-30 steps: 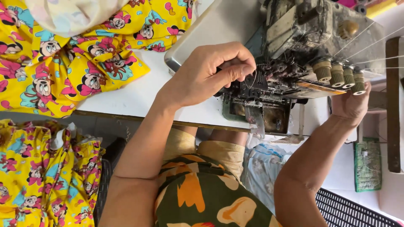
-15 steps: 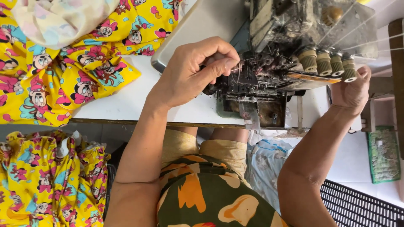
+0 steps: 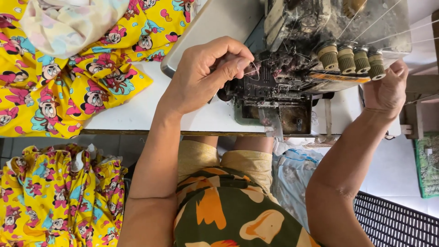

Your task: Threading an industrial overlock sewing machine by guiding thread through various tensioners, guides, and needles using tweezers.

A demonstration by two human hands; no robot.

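A dusty overlock sewing machine [image 3: 302, 59] stands on a white table [image 3: 137, 110]. My left hand [image 3: 206, 73] is at the machine's front, its thumb and fingers pinched on a thin thread [image 3: 253, 69] near the needle area. My right hand [image 3: 386, 87] rests against the machine's right side, just past a row of olive tension knobs [image 3: 350, 57]; whether it grips anything there I cannot tell. Threads run from the knobs off to the upper right.
Yellow cartoon-print fabric [image 3: 59, 77] is piled on the table's left part, with a pale cloth [image 3: 68, 23] on top. More of the same fabric [image 3: 50, 196] lies below the table edge. A black grid basket [image 3: 398, 224] sits at the lower right.
The view has shifted a little, so the machine sits higher in the frame. My left hand stays pinched at the machine's front; my right hand stays at its right side.
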